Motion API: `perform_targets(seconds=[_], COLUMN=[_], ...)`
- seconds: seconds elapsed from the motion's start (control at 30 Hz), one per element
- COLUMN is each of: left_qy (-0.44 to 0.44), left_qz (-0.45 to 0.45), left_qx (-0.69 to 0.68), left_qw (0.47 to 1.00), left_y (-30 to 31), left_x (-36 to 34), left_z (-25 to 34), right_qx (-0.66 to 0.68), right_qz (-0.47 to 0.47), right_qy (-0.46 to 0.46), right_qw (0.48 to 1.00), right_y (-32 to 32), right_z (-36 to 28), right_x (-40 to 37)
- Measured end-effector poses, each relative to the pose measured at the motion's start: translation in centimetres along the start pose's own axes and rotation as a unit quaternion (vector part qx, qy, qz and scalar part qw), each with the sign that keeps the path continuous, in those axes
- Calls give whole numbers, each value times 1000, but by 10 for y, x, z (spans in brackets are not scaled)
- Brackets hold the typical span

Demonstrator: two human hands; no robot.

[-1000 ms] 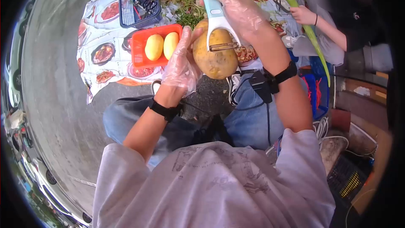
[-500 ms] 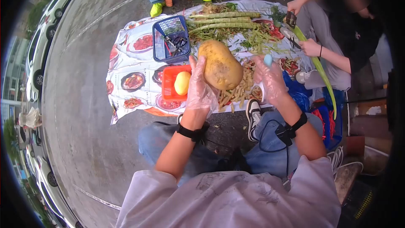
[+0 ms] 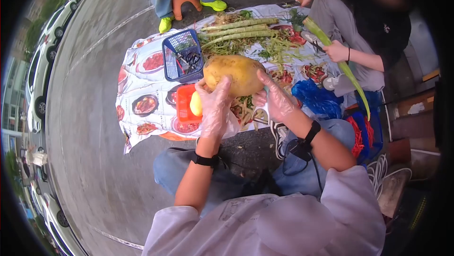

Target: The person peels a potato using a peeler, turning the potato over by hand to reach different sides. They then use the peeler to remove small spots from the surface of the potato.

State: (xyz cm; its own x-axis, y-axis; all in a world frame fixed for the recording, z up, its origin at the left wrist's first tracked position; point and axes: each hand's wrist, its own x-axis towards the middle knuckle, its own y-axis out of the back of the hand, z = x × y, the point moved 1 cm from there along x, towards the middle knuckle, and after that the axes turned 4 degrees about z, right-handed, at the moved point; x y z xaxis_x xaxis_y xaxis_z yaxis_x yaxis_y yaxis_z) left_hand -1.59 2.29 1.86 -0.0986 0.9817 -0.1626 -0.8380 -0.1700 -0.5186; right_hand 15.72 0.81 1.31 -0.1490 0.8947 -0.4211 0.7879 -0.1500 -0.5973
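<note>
The left hand [image 3: 215, 107], covered by a thin clear plastic glove, is being kept half closed: its fingers are being curled up around the lower left side of the potato [image 3: 234, 74] and are gripping it from below. The right hand [image 3: 276, 100], gloved in the same way, is being pressed against the right end of the potato, with one finger being laid up along the skin and the rest bent inward. Whether anything else is being held in that palm cannot be told. A black band is being worn on each wrist.

The potato is being held clear of the ground, lengthwise between the two hands, above the printed cloth [image 3: 142, 90]. It is large, oval and yellow-brown, with a dull, speckled skin.

Just left of the left hand, a red plastic basket [image 3: 182, 96] of square mesh is being used to hold a smooth, pale yellow peeled potato [image 3: 195, 104]. Beyond it, a blue mesh basket [image 3: 176, 50] is being used for small dark tools. Long, ridged green stalks [image 3: 241, 26] are lying across the far side of the cloth, and thin strips of peel [image 3: 246, 109] are lying under the hands. A crumpled blue plastic bag [image 3: 317, 100] is lying near the right hand. At the right, a long green stalk [image 3: 350, 74] is being held by a co-worker's hand [image 3: 336, 50].
</note>
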Motion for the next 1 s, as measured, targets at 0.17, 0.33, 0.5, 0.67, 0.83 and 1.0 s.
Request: perform_targets(seconds=[0.17,0.33,0.5,0.67,0.83,1.0], left_qy=[120,366,430,402,369,299], left_qz=[-128,-221,-239,-266,-209,-240], left_qx=[-27,-74,-78,-97,-133,-69], left_qw=[984,901,867,871,896,921], left_y=[11,16,26,22,25,31], left_x=[-8,-18,-34,-32,-36,-24], left_z=[31,24,-2,-9,-28,-21], right_qx=[-68,-327,-426,-411,-312,-300], right_qz=[-33,-110,-137,-77,22,199], right_qy=[-56,-69,-117,58,45,114], right_qw=[996,936,887,907,949,926], right_y=[38,40,45,58,34,56], right_z=[-31,-63,-64,-49,-70,-51], right_x=[9,-6,-3,0,-7,20])
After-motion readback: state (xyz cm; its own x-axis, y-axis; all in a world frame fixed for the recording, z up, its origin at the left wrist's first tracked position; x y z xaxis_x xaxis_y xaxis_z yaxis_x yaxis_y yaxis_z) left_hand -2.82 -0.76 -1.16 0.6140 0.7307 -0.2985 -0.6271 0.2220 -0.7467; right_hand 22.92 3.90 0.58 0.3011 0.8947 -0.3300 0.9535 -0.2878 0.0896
